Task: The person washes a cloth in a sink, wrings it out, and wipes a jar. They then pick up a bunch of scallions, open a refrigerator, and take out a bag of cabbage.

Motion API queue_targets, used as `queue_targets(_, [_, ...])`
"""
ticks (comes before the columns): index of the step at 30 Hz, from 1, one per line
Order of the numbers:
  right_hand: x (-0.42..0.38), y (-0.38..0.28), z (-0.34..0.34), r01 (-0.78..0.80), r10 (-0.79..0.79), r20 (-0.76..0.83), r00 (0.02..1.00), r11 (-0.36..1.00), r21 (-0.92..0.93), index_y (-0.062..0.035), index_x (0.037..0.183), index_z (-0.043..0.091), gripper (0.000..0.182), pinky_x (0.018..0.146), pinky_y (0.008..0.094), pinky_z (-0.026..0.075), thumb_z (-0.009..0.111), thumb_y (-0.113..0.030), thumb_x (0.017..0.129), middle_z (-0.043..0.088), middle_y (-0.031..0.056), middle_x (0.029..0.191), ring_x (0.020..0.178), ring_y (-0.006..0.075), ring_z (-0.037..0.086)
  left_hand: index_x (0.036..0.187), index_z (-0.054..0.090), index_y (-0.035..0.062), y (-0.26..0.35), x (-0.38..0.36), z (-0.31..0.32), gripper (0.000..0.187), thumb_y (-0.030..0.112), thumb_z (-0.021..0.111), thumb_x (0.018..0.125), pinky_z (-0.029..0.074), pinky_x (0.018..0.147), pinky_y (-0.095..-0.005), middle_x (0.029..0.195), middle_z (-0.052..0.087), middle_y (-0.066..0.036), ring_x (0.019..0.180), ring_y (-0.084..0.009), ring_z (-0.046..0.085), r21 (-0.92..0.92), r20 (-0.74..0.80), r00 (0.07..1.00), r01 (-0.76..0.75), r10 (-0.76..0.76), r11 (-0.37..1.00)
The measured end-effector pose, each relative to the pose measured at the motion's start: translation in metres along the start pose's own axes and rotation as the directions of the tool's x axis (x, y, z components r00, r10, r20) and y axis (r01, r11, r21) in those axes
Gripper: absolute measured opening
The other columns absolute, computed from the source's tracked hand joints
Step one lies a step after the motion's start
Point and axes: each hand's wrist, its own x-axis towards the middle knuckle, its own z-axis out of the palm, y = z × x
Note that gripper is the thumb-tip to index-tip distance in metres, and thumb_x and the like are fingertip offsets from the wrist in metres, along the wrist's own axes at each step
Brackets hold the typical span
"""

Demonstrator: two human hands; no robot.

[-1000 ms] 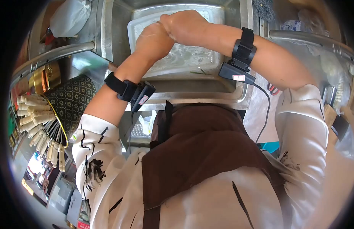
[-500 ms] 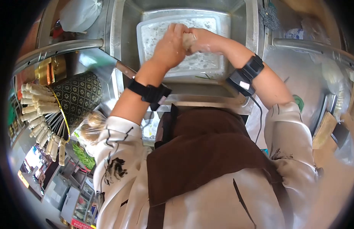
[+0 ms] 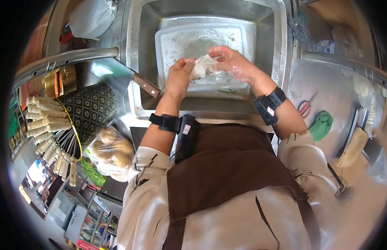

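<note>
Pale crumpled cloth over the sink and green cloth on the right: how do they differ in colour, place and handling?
The pale crumpled cloth is off-white; the green folded cloth is plain green. The pale cloth is gripped by the left hand and right hand above suds; the green cloth lies untouched on the steel counter. Both look soft and rumpled.

Glossy metal sink (image 3: 138,79); wrinkled pale cloth (image 3: 205,68)

The tub (image 3: 244,50) lies inside the sink (image 3: 137,41), knife (image 3: 146,85) at left.
</note>
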Motion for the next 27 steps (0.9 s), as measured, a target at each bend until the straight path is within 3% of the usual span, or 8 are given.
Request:
queue_targets(6, [-0.007, -0.015, -0.015, -0.087, 0.095, 0.014, 0.995, 0.953, -0.29, -0.0005, 0.1, 0.06, 0.025, 0.076, 0.0234, 0.043, 0.057, 0.0, 0.076, 0.061, 0.0046, 0.09, 0.081, 0.0115, 0.055, 0.096, 0.055, 0.0013, -0.005, 0.031, -0.015, 0.012, 0.007, 0.055, 0.086, 0.045, 0.066, -0.0232, 0.085, 0.059, -0.005, 0.074, -0.0101, 0.054, 0.032, -0.436, 0.864, -0.266, 0.253, 0.963])
queue_targets(10, [-0.007, -0.013, -0.044, 0.094, -0.085, -0.201, 0.976, 0.995, 0.035, -0.0004, 0.085, 0.06, 0.012, 0.074, 0.0247, 0.043, 0.052, 0.0, 0.075, 0.061, 0.0043, 0.085, 0.077, 0.0123, 0.055, 0.104, 0.05, 0.0001, 0.006, 0.036, -0.036, 0.02, 0.0, 0.052, 0.084, 0.048, 0.069, -0.0267, 0.099, 0.053, -0.009, 0.082, -0.0157, 0.054, -0.161, -0.438, 0.894, -0.184, 0.097, 0.97])
queue_targets(13, [-0.003, -0.016, -0.048, 0.158, -0.045, -0.226, 0.973, 0.843, 0.514, -0.0016, 0.095, 0.058, 0.021, 0.074, 0.0244, 0.044, 0.052, 0.0, 0.076, 0.061, 0.004, 0.087, 0.077, 0.0138, 0.058, 0.111, 0.047, 0.0001, 0.015, 0.032, -0.03, 0.029, -0.005, 0.047, 0.082, 0.05, 0.073, -0.0312, 0.112, 0.045, -0.013, 0.09, -0.02, 0.053, -0.228, -0.454, 0.891, -0.125, 0.008, 0.966])
queue_targets(15, [-0.002, -0.024, -0.044, 0.146, -0.014, -0.252, 0.968, 0.845, 0.514, -0.0029, 0.102, 0.055, 0.025, 0.073, 0.0266, 0.047, 0.05, -0.003, 0.078, 0.06, 0.0067, 0.091, 0.082, 0.017, 0.059, 0.117, 0.046, -0.0004, 0.009, 0.036, -0.029, 0.034, -0.001, 0.046, 0.084, 0.048, 0.082, -0.0342, 0.123, 0.042, -0.015, 0.098, -0.0212, 0.052, -0.295, -0.434, 0.9, -0.103, -0.037, 0.95])
queue_targets(18, [0.004, -0.032, -0.032, 0.062, 0.068, -0.272, 0.96, 0.894, 0.443, -0.003, 0.104, 0.055, 0.026, 0.072, 0.0272, 0.048, 0.052, -0.007, 0.079, 0.061, 0.0078, 0.092, 0.085, 0.0179, 0.059, 0.119, 0.046, 0.0014, 0.011, 0.026, -0.02, 0.034, 0.006, 0.05, 0.086, 0.043, 0.091, -0.0383, 0.124, 0.044, -0.012, 0.101, -0.0217, 0.05, -0.049, -0.166, 0.985, -0.05, 0.041, 0.998])
queue_targets(21, [0.016, -0.029, -0.006, -0.009, 0.043, -0.093, 0.995, 0.943, 0.334, -0.0033, 0.11, 0.053, 0.031, 0.071, 0.0271, 0.049, 0.054, -0.011, 0.08, 0.06, 0.0069, 0.094, 0.087, 0.0175, 0.059, 0.119, 0.048, 0.0044, 0.001, 0.023, 0.007, 0.035, 0.023, 0.05, 0.09, 0.038, 0.096, -0.0406, 0.123, 0.047, -0.01, 0.108, -0.0227, 0.048, -0.175, 0.277, 0.959, 0.109, -0.057, 0.979])
queue_targets(24, [0.023, -0.028, 0.024, 0.035, -0.038, 0.026, 0.999, 0.995, 0.092, -0.0039, 0.117, 0.052, 0.035, 0.071, 0.0273, 0.05, 0.054, -0.014, 0.084, 0.06, 0.0052, 0.098, 0.086, 0.0164, 0.06, 0.12, 0.048, 0.0067, 0.007, 0.018, 0.023, 0.042, 0.037, 0.044, 0.092, 0.039, 0.095, -0.0429, 0.12, 0.051, -0.011, 0.11, -0.0245, 0.049, -0.641, 0.358, 0.929, 0.314, -0.089, 0.7])
queue_targets(27, [0.027, -0.028, 0.025, 0.067, -0.064, 0.068, 0.996, 0.997, -0.041, -0.0034, 0.12, 0.051, 0.037, 0.08, 0.0278, 0.047, 0.054, -0.016, 0.086, 0.06, 0.0058, 0.103, 0.093, 0.0169, 0.058, 0.116, 0.05, 0.0066, 0.004, 0.024, 0.017, 0.046, 0.044, 0.041, 0.091, 0.041, 0.091, -0.0448, 0.113, 0.054, -0.011, 0.106, -0.0268, 0.052, -0.712, 0.375, 0.926, 0.314, -0.039, 0.628])
